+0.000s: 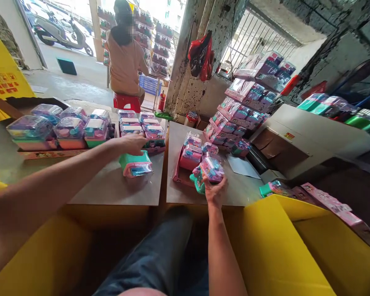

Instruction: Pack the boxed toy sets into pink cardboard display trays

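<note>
My right hand (215, 191) is closed round a clear plastic toy case (212, 167) with pink and purple contents. It holds the case at the front right corner of a pink display tray (179, 176). A green-based piece (199, 183) shows beside my fingers, and several similar cases (192, 153) sit in that tray. On the left, my outstretched left hand (133, 143) is at the front of another tray of packed cases (156, 131). Its fingertips are hidden, so its grip is unclear. Just below it, a teal and pink case (137, 165) lies on its side on the table.
A long tray of cases (70, 133) stands at left. Stacked packed trays (234, 109) rise behind the right table (234, 193). Yellow cartons (283, 246) flank my legs. A gap separates the two tables. Further back, a person (125, 57) sits on a red stool (127, 102).
</note>
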`<state>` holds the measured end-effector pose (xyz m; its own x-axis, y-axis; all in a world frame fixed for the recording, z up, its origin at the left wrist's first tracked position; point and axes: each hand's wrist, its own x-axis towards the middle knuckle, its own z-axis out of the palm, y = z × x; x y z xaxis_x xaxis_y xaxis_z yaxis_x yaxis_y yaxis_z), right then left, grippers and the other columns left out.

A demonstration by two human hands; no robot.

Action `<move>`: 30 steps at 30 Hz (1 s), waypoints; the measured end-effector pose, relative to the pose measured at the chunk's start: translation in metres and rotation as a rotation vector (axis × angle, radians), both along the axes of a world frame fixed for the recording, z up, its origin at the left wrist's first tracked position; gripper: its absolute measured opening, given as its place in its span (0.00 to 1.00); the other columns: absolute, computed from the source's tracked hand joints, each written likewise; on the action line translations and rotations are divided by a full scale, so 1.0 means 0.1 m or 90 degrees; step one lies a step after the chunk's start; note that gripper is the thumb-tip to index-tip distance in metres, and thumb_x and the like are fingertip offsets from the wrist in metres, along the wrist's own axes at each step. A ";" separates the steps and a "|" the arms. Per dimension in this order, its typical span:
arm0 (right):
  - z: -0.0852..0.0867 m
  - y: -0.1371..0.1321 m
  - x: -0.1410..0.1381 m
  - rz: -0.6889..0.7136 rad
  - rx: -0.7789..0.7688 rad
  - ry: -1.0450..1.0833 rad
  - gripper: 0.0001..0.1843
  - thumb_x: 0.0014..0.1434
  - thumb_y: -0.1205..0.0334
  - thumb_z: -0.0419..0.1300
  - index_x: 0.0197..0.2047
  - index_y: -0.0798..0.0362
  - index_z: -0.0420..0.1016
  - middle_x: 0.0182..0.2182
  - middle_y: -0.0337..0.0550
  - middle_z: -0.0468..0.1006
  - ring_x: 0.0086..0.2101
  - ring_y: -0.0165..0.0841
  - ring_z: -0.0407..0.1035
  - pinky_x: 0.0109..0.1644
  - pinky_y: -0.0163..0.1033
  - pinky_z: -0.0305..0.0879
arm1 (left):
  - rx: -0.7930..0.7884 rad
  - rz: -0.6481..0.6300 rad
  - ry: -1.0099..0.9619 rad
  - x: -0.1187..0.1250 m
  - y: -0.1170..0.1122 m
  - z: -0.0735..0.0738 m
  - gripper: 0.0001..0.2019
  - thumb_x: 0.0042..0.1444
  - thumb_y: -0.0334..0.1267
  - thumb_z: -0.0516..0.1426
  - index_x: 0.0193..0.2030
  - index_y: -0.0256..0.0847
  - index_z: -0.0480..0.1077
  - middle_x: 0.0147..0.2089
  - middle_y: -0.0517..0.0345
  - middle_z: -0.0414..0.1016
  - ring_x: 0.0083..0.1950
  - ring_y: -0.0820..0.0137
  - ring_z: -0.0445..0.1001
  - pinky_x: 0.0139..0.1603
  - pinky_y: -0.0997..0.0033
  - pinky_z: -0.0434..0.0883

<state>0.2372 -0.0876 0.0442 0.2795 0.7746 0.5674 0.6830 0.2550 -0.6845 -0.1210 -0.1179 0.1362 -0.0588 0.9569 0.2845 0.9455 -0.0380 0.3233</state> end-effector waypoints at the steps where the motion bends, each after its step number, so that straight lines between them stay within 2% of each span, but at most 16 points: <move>1: 0.01 0.03 -0.08 -0.005 0.001 -0.004 0.52 0.45 0.21 0.56 0.54 0.61 0.67 0.49 0.66 0.74 0.50 0.52 0.69 0.55 0.53 0.66 | -0.004 -0.037 0.009 0.22 -0.02 -0.05 0.27 0.42 0.41 0.70 0.49 0.31 0.74 0.45 0.51 0.75 0.54 0.60 0.67 0.62 0.56 0.64; 3: 0.03 0.06 -0.22 -0.008 -0.017 0.007 0.54 0.46 0.19 0.54 0.56 0.61 0.66 0.50 0.67 0.73 0.50 0.52 0.68 0.56 0.54 0.65 | 0.002 -0.153 -0.015 0.74 -0.05 -0.19 0.33 0.51 0.48 0.65 0.62 0.38 0.67 0.55 0.47 0.72 0.59 0.56 0.67 0.63 0.58 0.65; 5: 0.05 0.05 -0.30 0.025 -0.048 0.016 0.55 0.47 0.18 0.52 0.57 0.62 0.65 0.51 0.68 0.72 0.52 0.54 0.67 0.57 0.55 0.64 | 0.012 -0.298 -0.116 1.26 -0.03 -0.39 0.49 0.45 0.54 0.68 0.71 0.40 0.54 0.62 0.42 0.65 0.63 0.53 0.66 0.64 0.57 0.65; 6: 0.07 0.03 -0.31 0.061 -0.069 0.023 0.54 0.49 0.19 0.50 0.56 0.62 0.66 0.51 0.67 0.72 0.52 0.54 0.66 0.58 0.55 0.63 | 0.021 -0.318 -0.155 1.47 0.00 -0.50 0.58 0.40 0.55 0.70 0.73 0.38 0.47 0.65 0.37 0.60 0.65 0.49 0.63 0.65 0.53 0.65; 8: 0.12 -0.02 -0.28 0.165 -0.116 0.039 0.49 0.56 0.23 0.45 0.56 0.61 0.69 0.51 0.64 0.73 0.53 0.52 0.66 0.60 0.54 0.61 | 0.020 -0.281 -0.233 1.76 0.09 -0.71 0.70 0.31 0.56 0.73 0.75 0.32 0.39 0.67 0.29 0.55 0.68 0.42 0.59 0.66 0.46 0.63; 10: 0.14 -0.06 -0.22 0.247 -0.166 0.054 0.45 0.61 0.27 0.41 0.57 0.59 0.70 0.52 0.61 0.72 0.55 0.49 0.66 0.62 0.53 0.60 | 0.033 -0.239 -0.282 1.89 0.18 -0.88 0.72 0.30 0.55 0.73 0.75 0.30 0.36 0.68 0.26 0.54 0.69 0.39 0.58 0.67 0.43 0.62; 11: 0.14 -0.08 -0.19 0.262 -0.183 0.052 0.44 0.61 0.28 0.42 0.59 0.59 0.69 0.53 0.60 0.72 0.55 0.49 0.66 0.62 0.53 0.60 | 0.056 -0.241 -0.291 1.92 0.20 -0.95 0.69 0.33 0.53 0.73 0.74 0.31 0.36 0.69 0.27 0.53 0.69 0.41 0.57 0.68 0.44 0.62; 13: 0.11 -0.07 -0.14 0.216 -0.180 0.033 0.49 0.56 0.25 0.48 0.61 0.61 0.65 0.55 0.63 0.70 0.57 0.51 0.64 0.63 0.54 0.59 | 0.129 -0.277 -0.277 1.98 0.20 -1.05 0.62 0.39 0.48 0.71 0.74 0.33 0.39 0.70 0.30 0.53 0.71 0.44 0.56 0.70 0.45 0.59; 15: 0.05 -0.02 -0.11 0.133 -0.153 0.016 0.56 0.47 0.24 0.57 0.62 0.66 0.63 0.55 0.68 0.69 0.58 0.54 0.64 0.63 0.55 0.59 | 0.183 -0.331 -0.257 2.02 0.14 -1.10 0.52 0.43 0.40 0.68 0.72 0.37 0.47 0.70 0.36 0.56 0.71 0.48 0.56 0.72 0.47 0.57; 17: 0.00 0.08 -0.09 0.087 -0.137 0.012 0.58 0.44 0.27 0.62 0.61 0.69 0.62 0.55 0.71 0.70 0.57 0.55 0.64 0.62 0.54 0.60 | 0.175 -0.363 -0.271 2.01 0.07 -1.11 0.38 0.48 0.33 0.62 0.67 0.40 0.58 0.69 0.43 0.59 0.70 0.54 0.59 0.71 0.52 0.59; 18: -0.02 0.14 -0.08 0.095 -0.140 0.014 0.55 0.44 0.29 0.64 0.60 0.68 0.63 0.54 0.69 0.71 0.56 0.53 0.66 0.61 0.53 0.61 | 0.142 -0.340 -0.288 1.98 0.06 -1.10 0.30 0.51 0.31 0.59 0.64 0.42 0.63 0.67 0.47 0.62 0.68 0.58 0.62 0.70 0.57 0.61; 20: -0.01 0.28 -0.07 0.162 -0.144 0.015 0.48 0.47 0.35 0.66 0.59 0.64 0.66 0.52 0.63 0.74 0.53 0.48 0.69 0.59 0.49 0.63 | 0.054 -0.195 -0.315 1.86 0.08 -1.09 0.20 0.59 0.31 0.53 0.59 0.44 0.67 0.66 0.52 0.65 0.66 0.65 0.64 0.68 0.66 0.62; 22: 0.02 0.41 -0.05 0.277 -0.136 0.005 0.42 0.49 0.42 0.68 0.59 0.61 0.66 0.52 0.57 0.75 0.50 0.42 0.70 0.58 0.45 0.65 | -0.039 0.001 -0.318 1.70 0.17 -1.10 0.18 0.64 0.37 0.52 0.59 0.40 0.66 0.64 0.45 0.65 0.65 0.61 0.65 0.66 0.63 0.63; 24: 0.05 0.53 -0.03 0.393 -0.131 -0.017 0.41 0.49 0.48 0.68 0.62 0.59 0.65 0.53 0.54 0.75 0.50 0.39 0.70 0.58 0.42 0.65 | -0.117 0.113 -0.309 1.58 0.28 -1.13 0.22 0.61 0.43 0.56 0.58 0.34 0.66 0.61 0.36 0.66 0.61 0.52 0.68 0.61 0.56 0.67; 26: 0.05 0.63 0.02 0.455 -0.154 -0.035 0.41 0.50 0.51 0.68 0.63 0.58 0.64 0.55 0.53 0.74 0.51 0.38 0.69 0.58 0.42 0.64 | -0.179 0.122 -0.299 1.52 0.37 -1.17 0.20 0.55 0.43 0.61 0.52 0.33 0.70 0.56 0.36 0.69 0.55 0.50 0.72 0.55 0.57 0.70; 30: -0.11 0.74 0.14 0.430 -0.224 -0.046 0.41 0.46 0.49 0.70 0.61 0.58 0.67 0.55 0.54 0.74 0.54 0.42 0.68 0.61 0.46 0.62 | -0.198 0.110 -0.282 1.59 0.42 -1.24 0.13 0.56 0.37 0.57 0.47 0.36 0.73 0.53 0.40 0.72 0.52 0.52 0.74 0.52 0.57 0.70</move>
